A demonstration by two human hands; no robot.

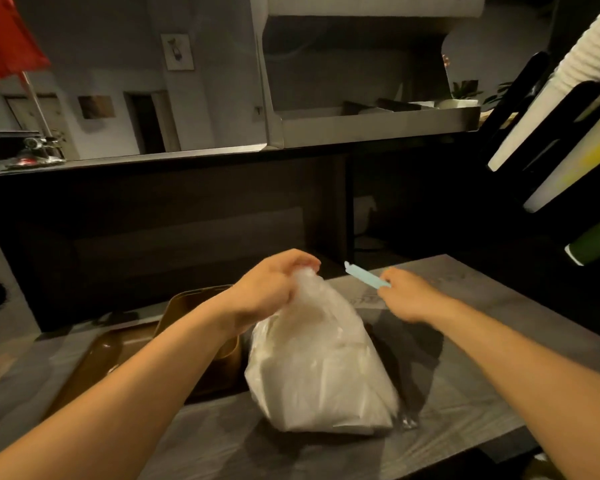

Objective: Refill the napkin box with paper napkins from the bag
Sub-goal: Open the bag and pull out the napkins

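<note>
A clear plastic bag (321, 368) full of white paper napkins stands on the grey table (475, 403) in the middle of the view. My left hand (271, 289) grips the bag's gathered neck at the top. To the right of the bag, my right hand (407, 294) pinches a light blue bag clip (366, 276), held clear of the bag and pointing up and left. A brown napkin box (194, 303) sits just left of the bag, mostly hidden behind my left forearm.
A brown tray (101, 362) lies under the box at the left. A dark counter wall rises behind the table, with a steel shelf above it. A person in a white ribbed sleeve (589, 53) stands at the upper right beside dark racks.
</note>
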